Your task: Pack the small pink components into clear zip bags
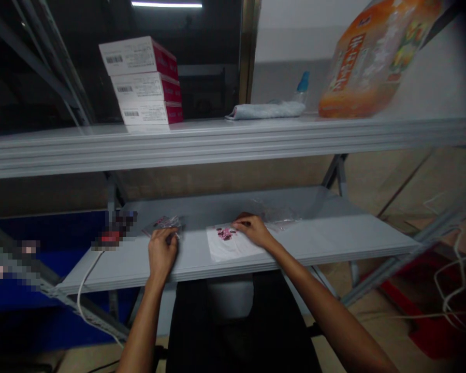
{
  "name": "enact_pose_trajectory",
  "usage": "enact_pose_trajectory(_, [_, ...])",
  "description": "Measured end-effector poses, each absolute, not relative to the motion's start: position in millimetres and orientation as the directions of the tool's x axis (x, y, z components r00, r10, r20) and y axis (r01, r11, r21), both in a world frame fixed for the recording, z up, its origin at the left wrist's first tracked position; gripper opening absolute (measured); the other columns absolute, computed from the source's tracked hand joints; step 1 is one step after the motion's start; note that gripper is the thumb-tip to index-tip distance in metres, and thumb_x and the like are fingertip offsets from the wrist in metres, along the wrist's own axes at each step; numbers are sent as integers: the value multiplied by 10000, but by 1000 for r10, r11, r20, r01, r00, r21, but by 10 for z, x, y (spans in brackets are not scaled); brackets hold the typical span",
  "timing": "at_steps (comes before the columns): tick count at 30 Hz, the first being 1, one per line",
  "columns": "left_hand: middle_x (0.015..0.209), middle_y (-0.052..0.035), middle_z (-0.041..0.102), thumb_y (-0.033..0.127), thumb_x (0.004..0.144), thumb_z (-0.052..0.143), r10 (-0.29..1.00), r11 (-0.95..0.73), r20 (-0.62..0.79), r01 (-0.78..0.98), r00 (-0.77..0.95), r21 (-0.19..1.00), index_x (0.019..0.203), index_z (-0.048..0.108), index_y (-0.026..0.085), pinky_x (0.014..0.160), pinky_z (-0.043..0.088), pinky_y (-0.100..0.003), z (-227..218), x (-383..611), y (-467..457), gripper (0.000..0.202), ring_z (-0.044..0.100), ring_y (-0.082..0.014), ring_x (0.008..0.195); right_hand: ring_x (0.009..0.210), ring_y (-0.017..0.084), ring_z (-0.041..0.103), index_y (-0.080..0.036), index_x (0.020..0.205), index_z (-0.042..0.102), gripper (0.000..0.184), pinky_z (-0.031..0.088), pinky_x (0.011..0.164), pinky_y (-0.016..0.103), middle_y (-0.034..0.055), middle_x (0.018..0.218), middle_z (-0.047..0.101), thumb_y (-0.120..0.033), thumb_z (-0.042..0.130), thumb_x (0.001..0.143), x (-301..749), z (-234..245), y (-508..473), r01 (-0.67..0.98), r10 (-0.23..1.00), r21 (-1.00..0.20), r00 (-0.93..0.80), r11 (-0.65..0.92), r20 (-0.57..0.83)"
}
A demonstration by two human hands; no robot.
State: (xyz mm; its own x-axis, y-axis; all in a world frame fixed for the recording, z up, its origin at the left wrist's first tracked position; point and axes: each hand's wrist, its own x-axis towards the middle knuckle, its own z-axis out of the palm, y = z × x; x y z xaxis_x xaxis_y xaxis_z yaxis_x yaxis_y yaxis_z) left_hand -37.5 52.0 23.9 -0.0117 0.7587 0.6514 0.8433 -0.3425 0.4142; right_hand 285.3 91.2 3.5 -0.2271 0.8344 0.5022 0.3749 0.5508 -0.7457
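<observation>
My left hand (163,254) has its fingers curled at the near edge of a small clear plastic bag (166,223), which shows pink and dark bits inside. My right hand (256,231) reaches over the right side of a white sheet (221,250), fingertips pinched together beside a little pile of pink and dark pieces (226,234). Whatever sits in that pinch is too small to name. Behind the right hand, more clear plastic bags (283,220) lie on the grey shelf (314,233).
An upper shelf (217,147) spans above my hands. On it stand stacked white and pink boxes (145,85), a folded cloth (266,110), a blue-capped bottle (303,88) and a large orange jug (367,67). A white cable (86,282) hangs over the lower shelf's left edge.
</observation>
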Motion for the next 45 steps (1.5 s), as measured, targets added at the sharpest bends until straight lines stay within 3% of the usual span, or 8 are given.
enact_pose_trajectory(4, [1048, -64, 741, 184, 853, 544, 743, -491, 663, 746, 89, 450, 990, 739, 201, 971, 474, -416, 347, -181, 433, 239, 612, -240, 1046, 746, 201, 621, -188, 905, 750, 255, 453, 671, 288, 69, 858, 724, -381, 583, 885, 2925, -46, 647, 419, 840, -761, -6, 495, 543])
enact_pose_trajectory(12, [1041, -61, 753, 158, 869, 573, 692, -678, 666, 565, 278, 470, 977, 749, 225, 954, 487, -464, 388, 296, 349, 217, 587, -248, 1072, 653, 184, 586, -182, 847, 715, 251, 456, 622, 282, 61, 771, 694, -393, 583, 879, 3073, 79, 453, 428, 838, -788, 115, 443, 533])
enact_pose_trajectory(16, [1050, -70, 757, 147, 886, 561, 642, -766, 575, 435, 506, 472, 1001, 756, 241, 963, 481, -477, 459, 479, 210, 245, 562, -258, 1130, 593, 153, 597, -176, 946, 692, 315, 474, 548, 252, 53, 785, 701, -465, 588, 876, 2938, 274, 316, 162, 912, -900, -2, 404, 409])
enact_pose_trajectory(20, [1026, -70, 762, 71, 873, 523, 576, -795, 475, 321, 665, 514, 1024, 756, 252, 951, 489, -444, 528, 599, 86, 331, 527, -249, 1193, 437, 113, 518, -167, 763, 684, 292, 386, 408, 216, 18, 610, 654, -452, 655, 816, 2903, 386, 172, 139, 944, -950, -218, 281, 247])
enact_pose_trajectory(27, [868, -44, 760, -9, 792, 506, 593, -772, 407, 347, 695, 532, 771, 753, 245, 948, 463, -434, 615, 543, 32, 355, 569, -241, 1074, 442, 101, 546, -174, 842, 690, 228, 410, 437, 207, 27, 701, 721, -396, 641, 829, 2927, 408, 103, 96, 854, -977, -508, 189, 115])
enact_pose_trajectory(32, [830, -40, 740, -10, 789, 498, 625, -763, 434, 391, 649, 515, 726, 721, 234, 922, 465, -413, 642, 521, -25, 337, 543, -246, 1076, 431, 99, 542, -172, 747, 680, 219, 406, 426, 208, 35, 676, 714, -364, 630, 838, 2792, 373, 53, 172, 882, -962, -457, 211, 112])
enact_pose_trajectory(39, [745, -44, 694, 24, 833, 477, 637, -771, 535, 438, 555, 462, 734, 701, 215, 924, 447, -431, 662, 599, -73, 311, 521, -261, 1062, 458, 87, 553, -163, 776, 650, 268, 354, 396, 186, 32, 727, 712, -428, 670, 809, 2732, 462, -40, 36, 828, -992, -555, 122, 82])
enact_pose_trajectory(45, [933, -71, 623, 209, 851, 632, 704, -710, 529, 437, 474, 553, 834, 686, 184, 866, 455, -381, 745, 711, -235, 62, 561, -222, 954, 485, 86, 517, -162, 745, 587, 346, 406, 472, 194, -32, 574, 558, -485, 697, 805, 2641, 447, -83, -98, 870, -978, -445, 186, 211])
